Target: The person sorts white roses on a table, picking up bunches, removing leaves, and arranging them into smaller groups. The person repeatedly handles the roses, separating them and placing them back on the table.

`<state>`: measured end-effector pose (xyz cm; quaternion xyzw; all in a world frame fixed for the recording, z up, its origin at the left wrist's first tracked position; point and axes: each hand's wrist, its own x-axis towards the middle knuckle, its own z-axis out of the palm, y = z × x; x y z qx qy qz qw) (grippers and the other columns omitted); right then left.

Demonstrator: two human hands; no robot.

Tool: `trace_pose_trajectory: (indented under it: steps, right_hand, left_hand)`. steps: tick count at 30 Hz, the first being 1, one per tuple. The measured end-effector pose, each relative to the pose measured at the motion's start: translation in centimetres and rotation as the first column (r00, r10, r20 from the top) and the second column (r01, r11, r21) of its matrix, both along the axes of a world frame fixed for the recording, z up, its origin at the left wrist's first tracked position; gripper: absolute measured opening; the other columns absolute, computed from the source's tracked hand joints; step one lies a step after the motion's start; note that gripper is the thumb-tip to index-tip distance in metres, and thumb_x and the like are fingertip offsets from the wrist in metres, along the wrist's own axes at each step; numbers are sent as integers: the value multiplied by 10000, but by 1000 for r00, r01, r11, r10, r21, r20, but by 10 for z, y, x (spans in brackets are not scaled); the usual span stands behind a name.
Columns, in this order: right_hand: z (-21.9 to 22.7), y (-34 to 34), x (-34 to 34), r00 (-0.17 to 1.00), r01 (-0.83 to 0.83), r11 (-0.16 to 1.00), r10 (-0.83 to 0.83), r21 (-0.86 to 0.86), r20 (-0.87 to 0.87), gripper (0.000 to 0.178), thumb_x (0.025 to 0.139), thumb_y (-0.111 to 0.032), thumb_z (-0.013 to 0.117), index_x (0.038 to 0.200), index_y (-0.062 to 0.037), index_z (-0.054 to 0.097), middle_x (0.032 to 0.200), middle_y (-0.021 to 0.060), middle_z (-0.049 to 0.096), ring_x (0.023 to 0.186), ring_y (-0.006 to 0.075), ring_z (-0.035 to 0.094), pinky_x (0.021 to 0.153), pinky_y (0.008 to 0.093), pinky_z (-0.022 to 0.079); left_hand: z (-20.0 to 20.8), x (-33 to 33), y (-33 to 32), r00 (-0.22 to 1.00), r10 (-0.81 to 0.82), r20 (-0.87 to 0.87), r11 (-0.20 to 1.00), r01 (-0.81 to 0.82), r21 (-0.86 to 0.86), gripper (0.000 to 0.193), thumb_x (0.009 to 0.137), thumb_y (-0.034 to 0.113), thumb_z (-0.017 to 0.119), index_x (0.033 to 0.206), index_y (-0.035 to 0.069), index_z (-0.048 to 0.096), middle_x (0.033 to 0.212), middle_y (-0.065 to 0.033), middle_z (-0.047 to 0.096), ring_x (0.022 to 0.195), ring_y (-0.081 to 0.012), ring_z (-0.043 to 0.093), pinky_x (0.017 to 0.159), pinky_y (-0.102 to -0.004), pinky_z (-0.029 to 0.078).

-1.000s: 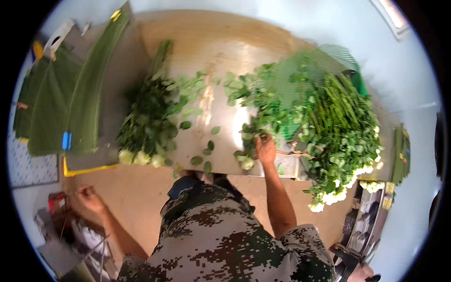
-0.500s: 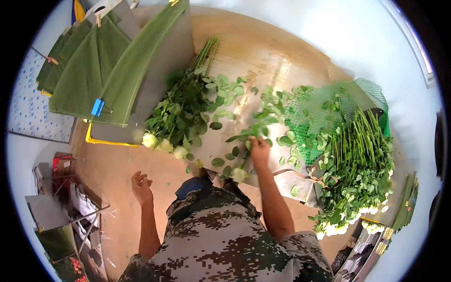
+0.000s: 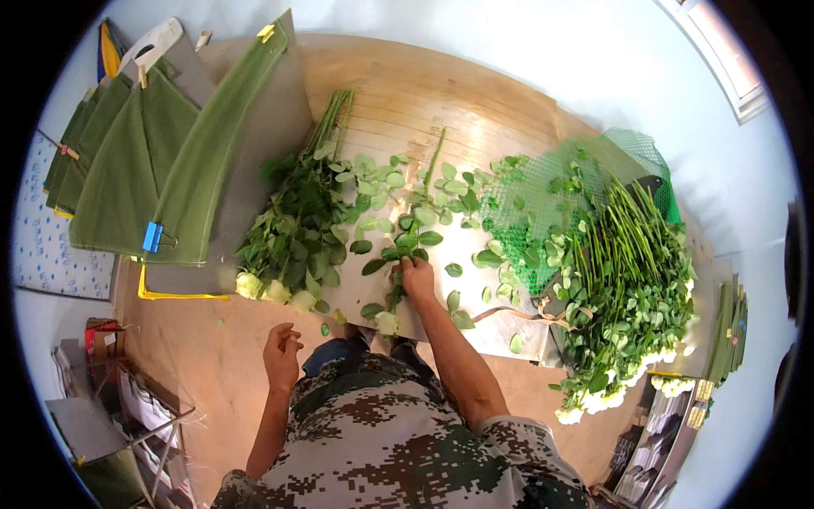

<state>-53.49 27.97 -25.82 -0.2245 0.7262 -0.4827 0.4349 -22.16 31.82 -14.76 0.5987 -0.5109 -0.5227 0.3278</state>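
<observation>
My right hand (image 3: 415, 277) is closed round the leafy stem of a single white rose (image 3: 386, 322) at the middle of the table. Its bloom points toward me over the front edge, and the bare stem end points to the back. My left hand (image 3: 281, 349) hangs in front of the table's edge, fingers loosely bent and apart, with nothing visible in it. To the left lies a bunch of roses (image 3: 292, 212), their pale blooms at the near edge. A larger heap of white roses (image 3: 627, 288) rests at the right, stems pointing away.
Green netting (image 3: 543, 204) lies beside the right heap. Loose leaves (image 3: 487, 259) are scattered over the metal tabletop (image 3: 352, 293). A brown strap (image 3: 509, 311) lies near the front edge. Green cloths (image 3: 182, 182) clipped to a grey panel stand at the left. A rack (image 3: 161, 416) stands lower left.
My right hand has moved left with the rose, which now lies more clearly along the table. My left hand has come a little to the right. The whole view has shifted slightly.
</observation>
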Motion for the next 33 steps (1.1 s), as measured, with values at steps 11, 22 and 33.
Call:
trace_pose_trajectory:
  steps: [11,22,33]
  right_hand:
    - [72,105,-40,889,94,994,-57,57,-454,369,888,-232,512,1148,30,538,973,213,646,901,311,641,806,372,493]
    - [161,341,-177,244,573,815,-276,-91,-930,240,833,-124,593,1033,10,587,941,221,610,887,382,580,796,438,472]
    - [136,421,-319,588,475,760,102,444,-803,421,802,-202,564,1203,-85,511,809,224,642,750,415,620,697,490,509]
  left_hand:
    - [3,-113,-26,834,-552,-26,821,537,-195,185,895,48,507,1068,8,560,893,-74,616,799,-145,586,721,-279,474]
    - [5,-190,12,663,-749,-19,656,737,-165,179,896,59,517,1063,17,566,904,-71,627,802,-139,584,701,-272,466]
    - [20,-320,147,620,-783,-48,622,780,-71,208,862,0,533,1068,-2,555,856,-72,622,735,-121,573,680,-254,471]
